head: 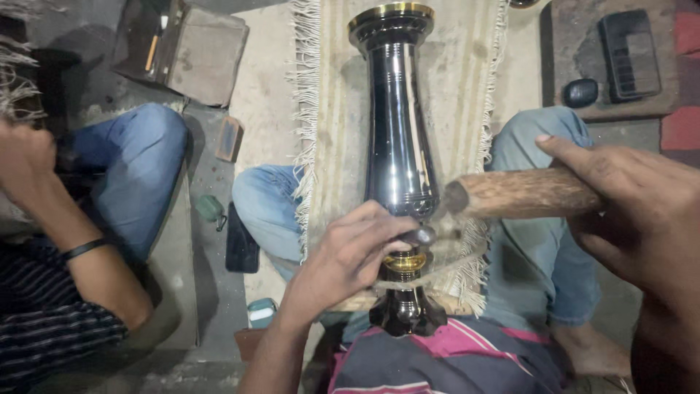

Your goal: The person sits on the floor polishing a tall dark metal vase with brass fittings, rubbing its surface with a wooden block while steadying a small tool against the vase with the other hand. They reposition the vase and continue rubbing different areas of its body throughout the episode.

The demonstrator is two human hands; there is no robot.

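A tall shiny dark metal vase (pixel 397 138) with a brass rim lies along a fringed beige cloth (pixel 459 80) across my lap. My left hand (pixel 350 255) pinches a small metal tool (pixel 421 235) against the vase's lower neck, just above a brass band (pixel 405 263). My right hand (pixel 634 211) grips a thick wooden handle (pixel 521 193) whose end points at that tool, close to it.
Another person sits at the left, with a knee in jeans (pixel 138 157), a forearm with a black wristband (pixel 84 249) and a striped shirt. A wooden box (pixel 204 51), a dark phone (pixel 242 248) and small black items (pixel 631 51) lie on the floor around.
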